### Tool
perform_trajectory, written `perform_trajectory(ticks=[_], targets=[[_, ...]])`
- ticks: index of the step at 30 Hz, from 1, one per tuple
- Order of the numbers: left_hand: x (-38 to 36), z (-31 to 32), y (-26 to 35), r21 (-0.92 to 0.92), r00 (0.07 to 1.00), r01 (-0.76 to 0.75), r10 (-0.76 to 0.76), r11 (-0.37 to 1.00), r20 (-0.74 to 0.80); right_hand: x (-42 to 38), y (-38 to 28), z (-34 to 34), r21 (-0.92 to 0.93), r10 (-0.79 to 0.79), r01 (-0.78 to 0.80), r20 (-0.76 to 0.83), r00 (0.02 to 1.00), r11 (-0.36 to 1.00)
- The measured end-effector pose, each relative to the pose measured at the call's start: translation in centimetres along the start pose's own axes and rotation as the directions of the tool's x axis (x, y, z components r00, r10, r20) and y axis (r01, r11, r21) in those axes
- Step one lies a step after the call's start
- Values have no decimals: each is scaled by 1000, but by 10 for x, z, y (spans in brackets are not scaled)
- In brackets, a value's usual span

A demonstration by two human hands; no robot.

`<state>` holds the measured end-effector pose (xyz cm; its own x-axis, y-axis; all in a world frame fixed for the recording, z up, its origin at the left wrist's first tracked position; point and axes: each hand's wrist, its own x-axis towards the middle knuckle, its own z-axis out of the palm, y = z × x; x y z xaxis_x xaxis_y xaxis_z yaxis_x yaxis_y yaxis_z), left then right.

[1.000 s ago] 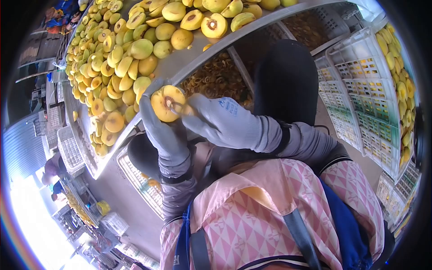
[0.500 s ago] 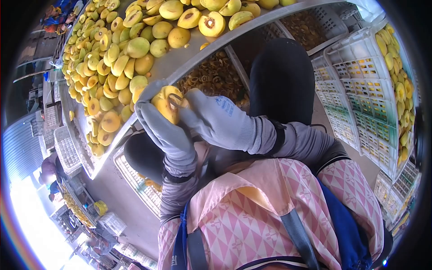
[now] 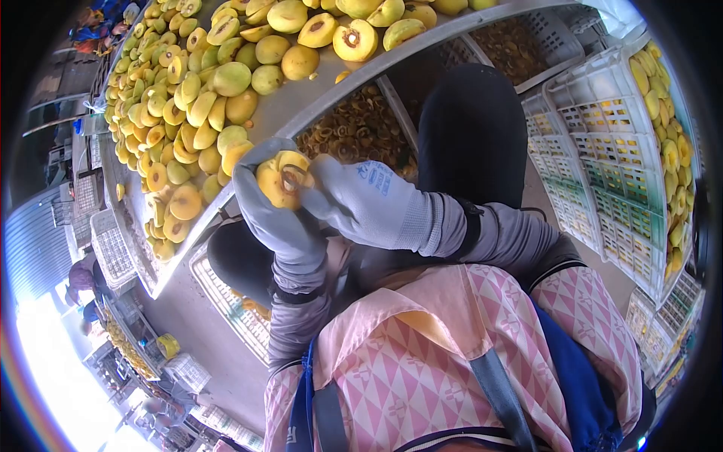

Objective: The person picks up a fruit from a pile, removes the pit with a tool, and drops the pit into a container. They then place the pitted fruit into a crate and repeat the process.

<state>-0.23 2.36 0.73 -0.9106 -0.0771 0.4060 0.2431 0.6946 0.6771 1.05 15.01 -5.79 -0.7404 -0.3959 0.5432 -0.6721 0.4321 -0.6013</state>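
Cupped in my gloved left hand [image 3: 273,230] is a yellow peach half [image 3: 269,179], its cut face turned toward my right hand. My right hand [image 3: 373,202], also gloved, is closed round a small curved metal pitting tool [image 3: 288,175], whose handle is hidden in the fingers. The tool's loop lies at the middle of the cut face, around the stone area. Both hands are above my lap, just off the edge of a metal table [image 3: 324,102]. Many peach halves [image 3: 197,109] are heaped on that table, some cut side up.
Under the table edge, a bin holds brown pits and scraps [image 3: 354,124]. A tall white crate [image 3: 602,151] with yellow fruit stands at the right. Another crate [image 3: 226,301] sits low beside my left knee. Farther left, a person [image 3: 83,282] is near other crates.
The peach half has turned slightly in my left hand and dropped a little. The tool's loop has swung round within its cut face, with my right hand shifting slightly.
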Motion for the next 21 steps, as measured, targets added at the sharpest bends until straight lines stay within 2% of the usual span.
perform_trajectory(ticks=[3, 5, 6, 9, 12, 14, 15, 17, 18, 20, 21], targets=[[3, -1, -11, -161, 991, 126, -119, 979, 55, 6, -9, -10, 173, 131, -137, 46, 990, 975], [4, -2, -3, -98, 1000, 28, -29, 995, -10, 9, -9, -8, 209, 128, -133, 36, 991, 969], [4, -1, 0, -68, 999, -19, 17, 998, -39, 6, -4, -3, 157, 72, -72, 5, 997, 985], [6, -2, -4, 123, 988, -140, 146, 982, -42, 2, -1, 3, 76, 37, -36, -20, 999, 996], [1, -1, -9, 33, 994, -99, 101, 995, -51, 15, -7, -5, 213, 134, -113, -92, 987, 971], [-1, 2, -8, 16, 996, -63, 64, 998, -57, 14, -8, -4, 237, 145, -119, -95, 985, 964], [-1, 3, -7, 25, 996, -67, 68, 997, -60, 10, -5, 1, 186, 108, -94, -68, 992, 978], [-1, 5, -6, 59, 993, -96, 99, 994, -64, 4, -2, 7, 239, 159, -152, -11, 987, 959], [-2, 7, -7, 53, 991, -107, 111, 993, -74, 6, -6, 2, 339, 243, -238, 27, 970, 910], [-4, 10, -14, 10, 988, -118, 118, 993, -103, 5, -6, 3, 364, 240, -226, 6, 971, 904], [-4, 11, -15, -27, 989, -104, 101, 994, -108, 4, -3, 7, 286, 151, -129, -56, 987, 949]])
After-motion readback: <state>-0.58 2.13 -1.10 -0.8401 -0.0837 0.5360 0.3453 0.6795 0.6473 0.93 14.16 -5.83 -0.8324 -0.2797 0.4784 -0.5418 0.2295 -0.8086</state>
